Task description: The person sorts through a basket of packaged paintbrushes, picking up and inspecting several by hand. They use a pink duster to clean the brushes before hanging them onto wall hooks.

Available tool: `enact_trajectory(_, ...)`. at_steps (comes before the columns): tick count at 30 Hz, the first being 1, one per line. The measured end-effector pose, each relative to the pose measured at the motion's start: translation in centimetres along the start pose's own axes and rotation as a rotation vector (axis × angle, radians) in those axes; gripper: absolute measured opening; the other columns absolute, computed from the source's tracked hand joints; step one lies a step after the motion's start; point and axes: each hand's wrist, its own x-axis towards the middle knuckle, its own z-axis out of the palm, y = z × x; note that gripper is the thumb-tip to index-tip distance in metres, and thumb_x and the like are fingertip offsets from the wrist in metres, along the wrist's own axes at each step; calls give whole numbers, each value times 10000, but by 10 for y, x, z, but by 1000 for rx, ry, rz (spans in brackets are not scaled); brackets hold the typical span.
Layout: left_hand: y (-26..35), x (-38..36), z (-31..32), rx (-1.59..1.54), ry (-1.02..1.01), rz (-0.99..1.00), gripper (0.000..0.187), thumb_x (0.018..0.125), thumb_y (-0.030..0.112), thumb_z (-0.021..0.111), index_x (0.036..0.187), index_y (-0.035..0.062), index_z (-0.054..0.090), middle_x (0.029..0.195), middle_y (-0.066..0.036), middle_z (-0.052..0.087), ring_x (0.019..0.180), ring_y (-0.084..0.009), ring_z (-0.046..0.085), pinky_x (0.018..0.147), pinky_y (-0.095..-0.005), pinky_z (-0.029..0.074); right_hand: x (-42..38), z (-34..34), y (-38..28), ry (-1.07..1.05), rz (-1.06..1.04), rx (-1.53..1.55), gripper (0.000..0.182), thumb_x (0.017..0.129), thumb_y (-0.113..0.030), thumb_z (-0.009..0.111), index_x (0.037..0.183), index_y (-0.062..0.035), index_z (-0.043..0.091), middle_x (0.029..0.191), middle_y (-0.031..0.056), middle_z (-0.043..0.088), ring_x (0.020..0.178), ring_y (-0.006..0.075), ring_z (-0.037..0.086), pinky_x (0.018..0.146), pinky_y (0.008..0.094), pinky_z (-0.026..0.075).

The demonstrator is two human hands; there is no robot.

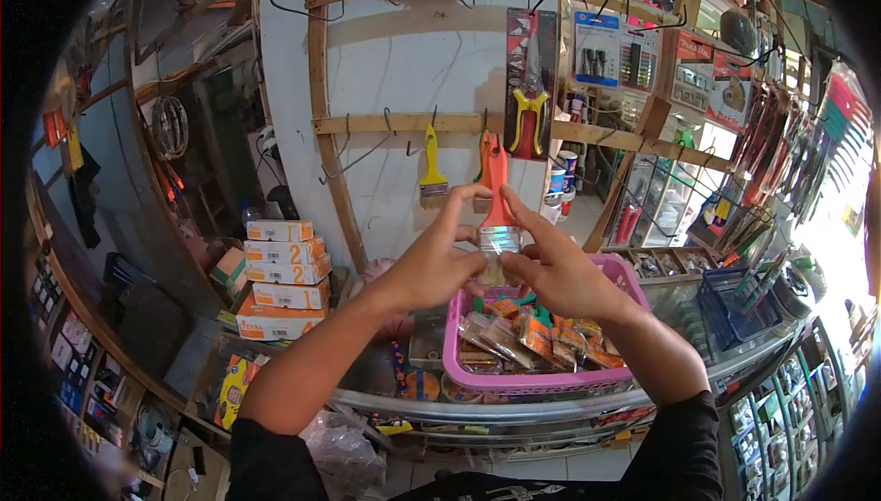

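Both hands are raised above a pink basket [541, 380], holding a paintbrush [496, 191] with a red-orange handle upright between them. My left hand [445, 258] grips its left side, thumb near the bristles and index finger by the handle. On the right side, my right hand [548, 258] has its fingers around the handle and metal band. Packaged items [500, 338] lie in the basket below. Behind the brush, a yellow-handled brush [431, 160] hangs on a hook of the wooden rail, and another orange handle [485, 148] hangs partly hidden.
A glass counter lies under the basket. Orange-white boxes [286, 273] are stacked at left. Packaged pliers [529, 88] and drill accessories [597, 49] hang ahead on rails with protruding metal hooks. A dark blue basket [739, 308] stands at right.
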Motion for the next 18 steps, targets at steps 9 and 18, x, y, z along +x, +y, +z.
enact_trajectory(9,-70,49,4,537,138,115,784,953,-39,593,1586,184,188,1122,-242,647,869,-310,703,787,-440,542,36,4,73,9,-52,-302,996,943,-77,683,1688,-68,23,1280,297,505,1108,415,633,984,470,507)
enact_trajectory(18,-128,96,-1,662,272,202,822,870,-44,588,1581,96,199,1453,-374,496,1321,-543,527,1099,-548,459,79,3,144,19,-78,-374,1116,859,-82,732,1683,-89,-22,1237,330,531,1127,500,606,1025,516,496)
